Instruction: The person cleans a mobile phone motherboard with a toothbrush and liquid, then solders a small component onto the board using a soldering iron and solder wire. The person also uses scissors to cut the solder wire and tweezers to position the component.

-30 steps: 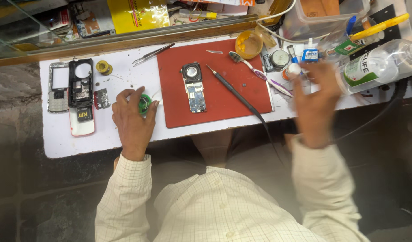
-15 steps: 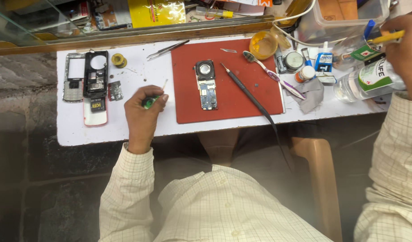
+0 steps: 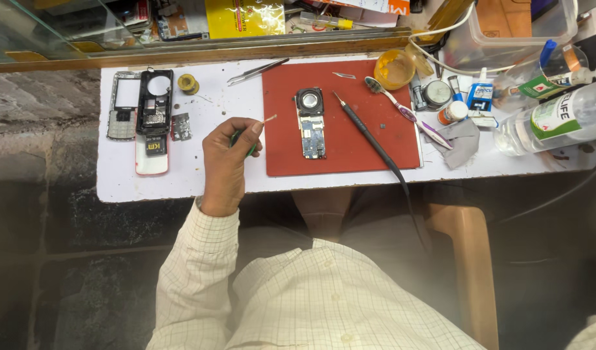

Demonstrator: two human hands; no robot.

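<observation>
Pinching a small green-handled tool (image 3: 245,141) in the fingers of your left hand (image 3: 225,162), you hold it over the white table (image 3: 181,178), just left of the red mat (image 3: 350,146) where the circuit board (image 3: 311,123) lies. A yellow packet (image 3: 245,17) sits behind the glass; a clear bottle (image 3: 557,120) with a green-and-white label lies far right, beside a small blue-and-white tube (image 3: 481,97). Your right hand, raised near those bottles half a second ago, has left view.

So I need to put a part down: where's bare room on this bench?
Bare: white top below the dismantled phone shells, and red mat between circuit board and black iron. Crowded: right end, around the clear bottles.
</observation>
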